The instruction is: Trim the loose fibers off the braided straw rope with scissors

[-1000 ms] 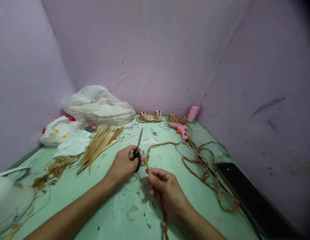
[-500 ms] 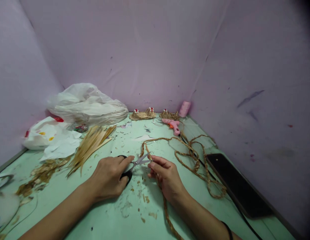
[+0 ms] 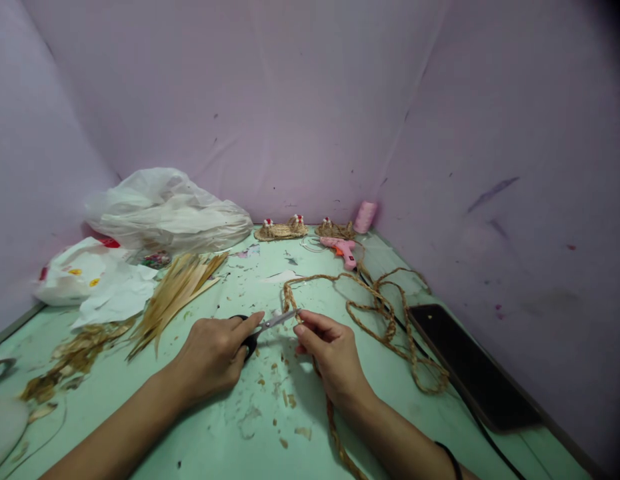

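Observation:
Black-handled scissors (image 3: 268,325) are in my left hand (image 3: 215,350), fingers through the handle loops. Their blades are nearly closed, with the tips at the fingertips of my right hand (image 3: 333,350). That hand pinches a braided brown fibre rope (image 3: 335,430) between thumb and fingers. One stretch of the rope hangs below the hand toward the front edge of view. The rest runs up from the blades, across the table, and lies in loose loops at the right. Whether the blades have cut through any strand is too small to tell.
A dark phone (image 3: 470,367) and a black cable lie at the right. Behind stand a pink glue gun (image 3: 341,251), a pink thread spool (image 3: 365,217) and woven pieces (image 3: 281,231). Dry fibre strips (image 3: 175,293), a plastic bag (image 3: 165,210) and scraps cover the left.
The scissor blades, spread apart before, have come nearly together beside my right fingertips. My left fingers have closed in on the handles. My right hand keeps its pinch on the rope.

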The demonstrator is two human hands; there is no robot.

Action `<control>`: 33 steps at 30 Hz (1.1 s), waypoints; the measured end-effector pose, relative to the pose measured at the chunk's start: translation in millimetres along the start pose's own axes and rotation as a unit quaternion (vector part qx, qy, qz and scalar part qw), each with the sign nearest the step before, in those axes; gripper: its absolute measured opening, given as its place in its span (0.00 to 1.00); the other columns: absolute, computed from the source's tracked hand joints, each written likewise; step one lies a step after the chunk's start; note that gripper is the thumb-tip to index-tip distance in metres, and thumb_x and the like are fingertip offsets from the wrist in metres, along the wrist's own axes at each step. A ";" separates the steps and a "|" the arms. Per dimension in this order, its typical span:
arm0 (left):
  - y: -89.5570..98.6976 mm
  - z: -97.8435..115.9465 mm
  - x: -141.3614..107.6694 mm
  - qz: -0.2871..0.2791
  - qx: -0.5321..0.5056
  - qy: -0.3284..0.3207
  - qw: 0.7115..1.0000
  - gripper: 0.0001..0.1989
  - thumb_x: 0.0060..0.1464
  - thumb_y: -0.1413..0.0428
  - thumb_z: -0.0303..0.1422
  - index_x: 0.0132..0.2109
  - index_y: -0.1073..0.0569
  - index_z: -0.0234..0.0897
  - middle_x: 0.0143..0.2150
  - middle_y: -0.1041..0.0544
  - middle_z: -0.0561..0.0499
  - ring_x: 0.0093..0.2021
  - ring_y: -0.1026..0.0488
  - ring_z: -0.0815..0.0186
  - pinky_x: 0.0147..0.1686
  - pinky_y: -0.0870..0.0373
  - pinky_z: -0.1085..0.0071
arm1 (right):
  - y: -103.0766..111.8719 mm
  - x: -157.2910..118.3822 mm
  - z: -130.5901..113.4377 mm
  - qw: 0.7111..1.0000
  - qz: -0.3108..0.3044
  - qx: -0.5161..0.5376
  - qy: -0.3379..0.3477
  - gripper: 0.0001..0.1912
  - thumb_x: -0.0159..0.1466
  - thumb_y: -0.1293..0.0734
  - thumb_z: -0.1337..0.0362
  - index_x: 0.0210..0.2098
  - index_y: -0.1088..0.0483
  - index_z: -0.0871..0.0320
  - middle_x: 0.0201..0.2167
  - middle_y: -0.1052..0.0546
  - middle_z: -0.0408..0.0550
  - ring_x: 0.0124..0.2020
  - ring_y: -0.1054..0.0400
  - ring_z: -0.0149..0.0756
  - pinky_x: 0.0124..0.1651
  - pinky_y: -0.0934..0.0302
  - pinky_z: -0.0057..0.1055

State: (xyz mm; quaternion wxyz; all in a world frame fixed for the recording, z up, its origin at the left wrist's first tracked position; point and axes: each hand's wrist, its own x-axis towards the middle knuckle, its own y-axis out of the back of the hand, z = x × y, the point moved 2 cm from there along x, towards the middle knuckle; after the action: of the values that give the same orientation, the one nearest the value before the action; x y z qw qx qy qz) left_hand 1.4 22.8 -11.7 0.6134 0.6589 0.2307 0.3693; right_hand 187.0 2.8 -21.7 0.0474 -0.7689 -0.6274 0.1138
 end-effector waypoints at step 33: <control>2.7 8.0 11.0 0.090 -0.505 0.265 0.817 0.20 0.41 0.43 0.34 0.44 0.31 0.31 0.26 0.30 0.52 0.25 0.36 0.71 0.24 0.39 0.76 | -5.7 0.0 1.8 0.984 -0.092 0.141 -0.058 0.13 0.47 0.29 0.62 0.32 0.28 0.60 0.21 0.34 0.39 0.19 0.44 0.22 0.19 0.45 0.21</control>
State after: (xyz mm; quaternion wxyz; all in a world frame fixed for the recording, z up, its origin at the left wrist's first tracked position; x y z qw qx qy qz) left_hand 14.0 25.7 -6.6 0.7392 0.1515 0.1058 0.6476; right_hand 181.1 3.8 -22.3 0.1292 -0.6852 -0.6751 0.2408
